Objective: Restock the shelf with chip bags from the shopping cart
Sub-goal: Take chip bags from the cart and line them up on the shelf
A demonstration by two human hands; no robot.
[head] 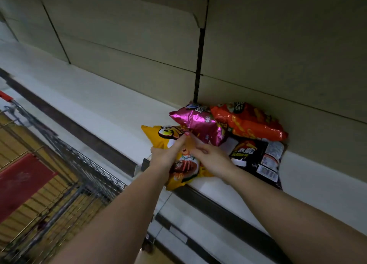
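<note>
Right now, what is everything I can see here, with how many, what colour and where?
Yellow crinkled foil chip bag: one, yellow, front edge of the shelf, under both hands.
Magenta shiny foil chip bag: one, magenta, overlapping the yellow bag's far side.
Orange-red plastic chip bag: one, orange-red, against the back panel.
Black plastic chip bag: one, black, lying flat, right of the hands.
White metal shelf: one, white.
Grey wire shopping cart: one, grey with a red panel, lower left.
Left hand: one, gripping the yellow bag.
Right hand: one, fingers extended on it.
</note>
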